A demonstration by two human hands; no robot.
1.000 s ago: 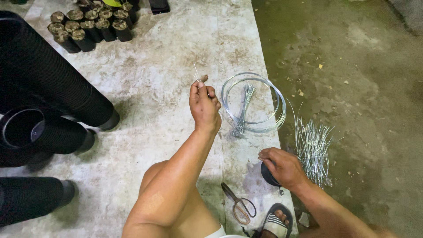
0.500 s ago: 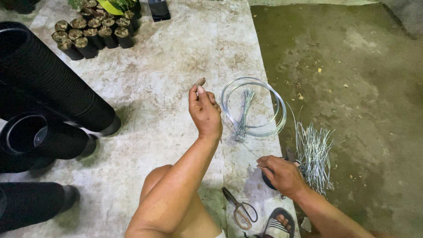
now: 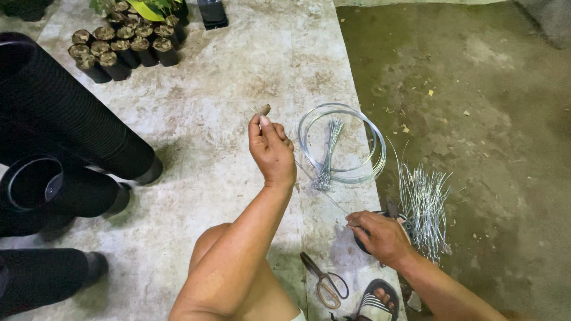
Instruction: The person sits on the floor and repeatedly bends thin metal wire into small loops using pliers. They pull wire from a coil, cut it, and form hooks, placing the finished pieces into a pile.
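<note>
On a concrete floor (image 3: 238, 77), the left hand (image 3: 272, 151) pinches one end of a thin wire (image 3: 321, 189), the right hand (image 3: 380, 235) gripping the other. A wire coil (image 3: 342, 142), cut wire pieces (image 3: 423, 205), scissors (image 3: 324, 281), black tubes (image 3: 65, 131) and potted seedlings (image 3: 122, 44) surround them.

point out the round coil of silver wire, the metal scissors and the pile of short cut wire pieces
round coil of silver wire (image 3: 376, 156), head view, on the coil's right-hand strands
metal scissors (image 3: 324, 282), head view, near the pivot above the handle loops
pile of short cut wire pieces (image 3: 423, 205), head view, middle of the pile
</note>
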